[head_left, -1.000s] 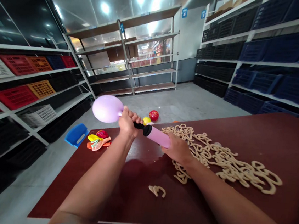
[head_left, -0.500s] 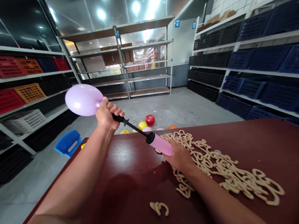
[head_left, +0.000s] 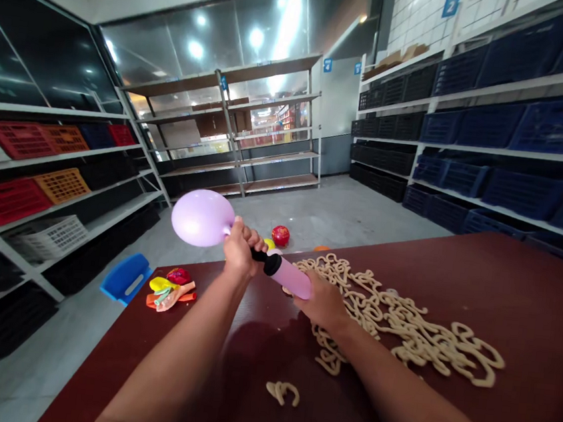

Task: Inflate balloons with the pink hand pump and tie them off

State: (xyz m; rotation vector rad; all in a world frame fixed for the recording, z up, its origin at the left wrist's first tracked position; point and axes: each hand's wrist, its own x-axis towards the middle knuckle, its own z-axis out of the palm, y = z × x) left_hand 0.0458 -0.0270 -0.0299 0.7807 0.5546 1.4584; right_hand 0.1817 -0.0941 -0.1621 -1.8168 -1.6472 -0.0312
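A pink and black balloon pump (head_left: 291, 276) is held between both hands above the table. My left hand (head_left: 241, 248) is closed around its black nozzle end and the neck of a lilac balloon (head_left: 203, 218), which is inflated and points left. My right hand (head_left: 321, 300) wraps the far end of the pink barrel. The pump is pushed together, with its rod hidden. Below and right of my right hand, a pile of beige, curled, rope-like pieces (head_left: 377, 302) lies on the table. A small beige piece (head_left: 283, 392) lies apart, nearer me.
Limp balloons (head_left: 170, 290) in several colours lie at the left edge of the dark red table (head_left: 505, 281). A blue chair (head_left: 126, 277) stands beside it. On the floor beyond are inflated balloons, one red (head_left: 280, 236). Shelves with crates (head_left: 529, 197) line the sides.
My left hand has moved right with the balloon, towards my right hand, and the pump's rod has slid into the barrel. The limp balloons at the left have come into view.
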